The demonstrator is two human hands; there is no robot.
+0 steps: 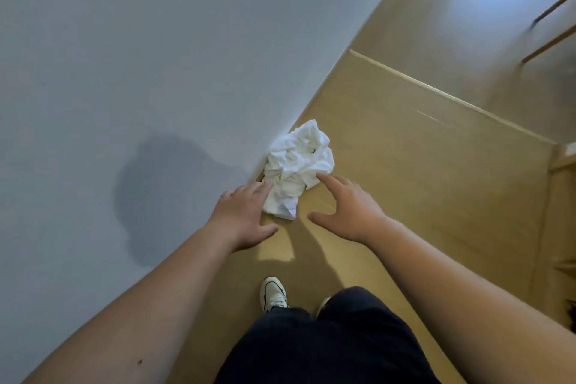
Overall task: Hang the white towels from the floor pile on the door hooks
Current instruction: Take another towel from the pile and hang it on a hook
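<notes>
Both hands spread wide, holding nothing — left hand (241,215) fingertips at the white towel pile (297,168), right hand (349,209) just beside it. No towel lifted yet — all hanging remained.

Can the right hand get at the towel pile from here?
Probably yes. The right hand hovers open beside the white towel pile on the floor, nothing between them; the left hand reaches in from the wall side.

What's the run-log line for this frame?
phase: reach | left hand: open, fingertips at towel pile | right hand: open, over pile's edge | pile: on floor by wall | hung: none seen
</notes>
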